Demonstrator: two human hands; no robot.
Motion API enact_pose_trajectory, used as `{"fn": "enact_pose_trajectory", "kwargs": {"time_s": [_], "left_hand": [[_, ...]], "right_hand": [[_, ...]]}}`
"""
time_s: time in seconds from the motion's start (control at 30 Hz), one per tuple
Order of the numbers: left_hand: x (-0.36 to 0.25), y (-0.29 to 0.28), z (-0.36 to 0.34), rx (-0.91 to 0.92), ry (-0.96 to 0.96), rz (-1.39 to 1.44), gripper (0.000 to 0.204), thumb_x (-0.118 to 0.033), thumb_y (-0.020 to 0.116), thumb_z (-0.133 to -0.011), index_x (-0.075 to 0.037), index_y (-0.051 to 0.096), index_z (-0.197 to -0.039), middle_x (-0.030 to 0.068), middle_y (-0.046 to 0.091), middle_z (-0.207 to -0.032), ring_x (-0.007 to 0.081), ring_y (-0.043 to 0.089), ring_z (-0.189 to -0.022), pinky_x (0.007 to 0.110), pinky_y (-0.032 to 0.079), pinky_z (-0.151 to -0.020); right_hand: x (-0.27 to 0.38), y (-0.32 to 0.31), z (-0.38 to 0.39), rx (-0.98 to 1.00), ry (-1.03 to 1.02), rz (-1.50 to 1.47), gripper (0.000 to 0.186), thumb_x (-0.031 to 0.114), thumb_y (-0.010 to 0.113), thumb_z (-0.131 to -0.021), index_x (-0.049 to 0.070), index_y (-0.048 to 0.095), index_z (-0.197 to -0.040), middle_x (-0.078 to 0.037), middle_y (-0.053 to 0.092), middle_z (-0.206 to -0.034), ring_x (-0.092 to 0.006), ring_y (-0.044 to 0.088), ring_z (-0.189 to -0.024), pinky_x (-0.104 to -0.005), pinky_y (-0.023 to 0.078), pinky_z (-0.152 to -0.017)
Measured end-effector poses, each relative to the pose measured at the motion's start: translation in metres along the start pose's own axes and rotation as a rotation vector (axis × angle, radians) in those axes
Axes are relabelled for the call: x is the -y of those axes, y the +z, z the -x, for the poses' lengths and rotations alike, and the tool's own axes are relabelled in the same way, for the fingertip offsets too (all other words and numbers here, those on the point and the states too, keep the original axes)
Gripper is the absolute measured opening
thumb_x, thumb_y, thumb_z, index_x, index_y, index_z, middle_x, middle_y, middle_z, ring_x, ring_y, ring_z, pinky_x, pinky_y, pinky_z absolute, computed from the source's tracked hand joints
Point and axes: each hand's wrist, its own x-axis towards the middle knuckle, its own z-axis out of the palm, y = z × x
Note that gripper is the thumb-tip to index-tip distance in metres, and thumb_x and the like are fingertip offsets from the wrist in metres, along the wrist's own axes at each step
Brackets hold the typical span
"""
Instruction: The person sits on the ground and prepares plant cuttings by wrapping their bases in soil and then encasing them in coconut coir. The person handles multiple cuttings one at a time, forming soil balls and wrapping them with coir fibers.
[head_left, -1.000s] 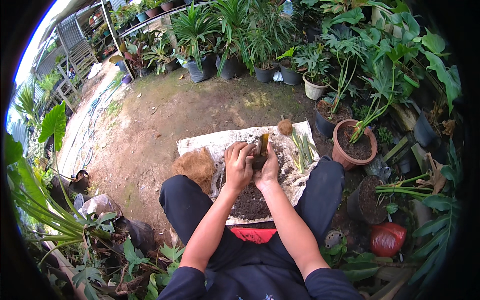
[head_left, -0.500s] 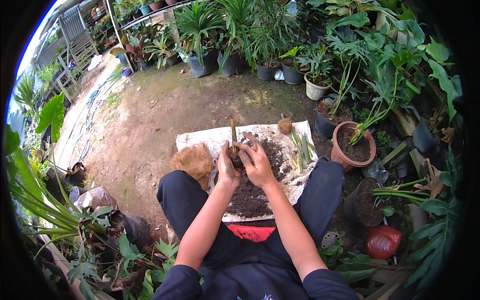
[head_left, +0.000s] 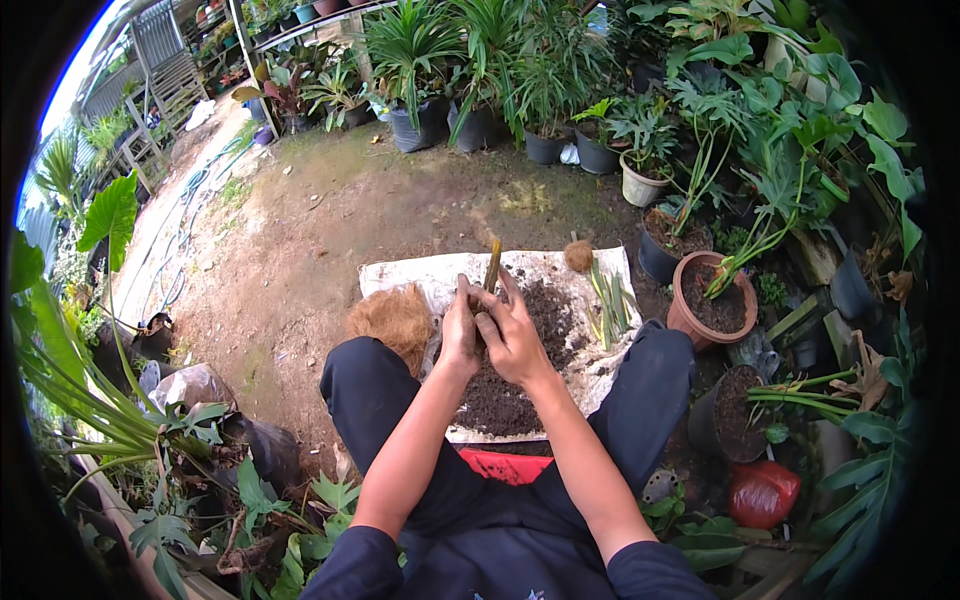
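A yellowish-green leaf cutting [head_left: 494,262] stands up between my two hands, tilted a little to the right at its top. My left hand [head_left: 459,335] presses its palm and fingers against the base from the left. From the right, my right hand [head_left: 512,338] closes round the same base, its fingers pointing forward. The dark clump at the base is hidden by my hands now. Below them a heap of dark soil [head_left: 500,400] lies on a white sheet [head_left: 400,272]. Left of my hands sits a mat of brown fibre [head_left: 390,325].
Several green leaf cuttings [head_left: 612,303] and a small fibre-wrapped ball [head_left: 579,256] lie on the sheet's right side. A terracotta pot [head_left: 712,300] stands beyond my right knee. Something red [head_left: 506,467] lies between my legs. Potted plants [head_left: 418,125] line the back.
My hands have drawn closer together round the base, covering the dark clump that showed between them. The cutting now leans more to the right. The whole view has shifted slightly.
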Motion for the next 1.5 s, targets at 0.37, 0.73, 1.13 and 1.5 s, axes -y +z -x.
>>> {"fn": "enact_pose_trajectory", "kwargs": {"time_s": [0.37,0.73,1.13,1.5], "left_hand": [[0.031,-0.007,-0.005,-0.066,0.210,-0.130,0.067,-0.058,0.036,-0.103,0.003,0.063,-0.109,0.0049,0.060,-0.076,0.0138,0.056,-0.074,0.029,0.048,-0.072],[0.008,-0.014,-0.005,0.208,-0.005,0.044,0.055,-0.055,0.046,-0.100,-0.003,0.058,-0.114,0.0141,0.068,-0.096,0.0229,0.066,-0.087,0.033,0.055,-0.080],[0.003,-0.017,-0.004,0.269,-0.253,0.216,0.048,-0.050,0.045,-0.101,-0.006,0.064,-0.101,0.0083,0.068,-0.093,0.0187,0.067,-0.090,0.034,0.057,-0.076],[0.037,-0.030,-0.028,0.048,-0.087,0.190,0.052,-0.052,0.040,-0.104,-0.003,0.056,-0.111,0.0139,0.061,-0.104,0.0256,0.061,-0.098,0.037,0.052,-0.085]], "right_hand": [[-0.018,0.008,0.007,-0.287,-0.280,0.275,0.018,0.020,0.065,-0.088,0.006,0.076,-0.090,-0.017,0.052,-0.129,-0.0400,0.042,-0.129,-0.0510,0.033,-0.110],[-0.014,0.003,-0.001,-0.237,-0.184,0.317,0.029,0.030,0.059,-0.095,0.005,0.074,-0.088,-0.016,0.051,-0.131,-0.0385,0.040,-0.132,-0.0503,0.032,-0.110],[-0.008,-0.008,-0.001,-0.197,-0.201,0.355,0.025,0.029,0.059,-0.093,0.009,0.074,-0.087,-0.007,0.063,-0.124,-0.0337,0.042,-0.135,-0.0493,0.029,-0.108],[-0.012,0.014,0.003,-0.234,-0.297,0.337,0.028,0.032,0.060,-0.092,0.007,0.073,-0.087,-0.007,0.068,-0.106,-0.0327,0.055,-0.121,-0.0484,0.033,-0.104]]}}
